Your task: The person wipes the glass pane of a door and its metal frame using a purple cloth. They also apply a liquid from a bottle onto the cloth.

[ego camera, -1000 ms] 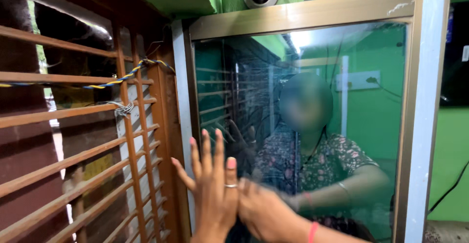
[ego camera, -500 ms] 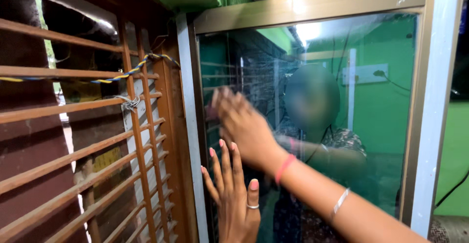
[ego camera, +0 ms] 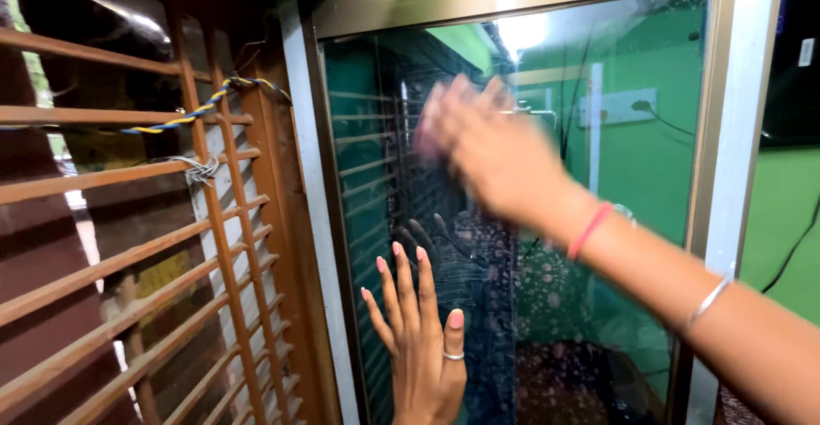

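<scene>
Looking down from our head camera, we see our two bare hands at a tall glass panel [ego camera: 649, 134] set in a pale metal frame [ego camera: 735, 134].

Our left hand [ego camera: 423, 340] is low in the view, raised upright with the palm laid flat against the lower left part of the glass. Its fingers [ego camera: 401, 280] are straight and a little spread, pointing up, with pink nails; the thumb stands apart on the right side, and a silver ring [ego camera: 453, 356] sits on it. This hand holds nothing. Its dark mirror image shows in the glass just above the fingertips.

Our right hand [ego camera: 491, 147] is higher, reaching in from the lower right across the upper middle of the glass. It is blurred, so we cannot tell for certain whether it touches the glass or grips anything. The fingers look extended and loosely together, pointing up and to the left. A pink band [ego camera: 589, 230] circles the wrist, and a thin silver bangle [ego camera: 709, 301] sits farther down the forearm.

The glass reflects a green room and a floral garment. To the left of the frame stands a brown slatted shutter [ego camera: 128, 246], with a blue and yellow cord [ego camera: 205, 105] tied across its upper slats.
</scene>
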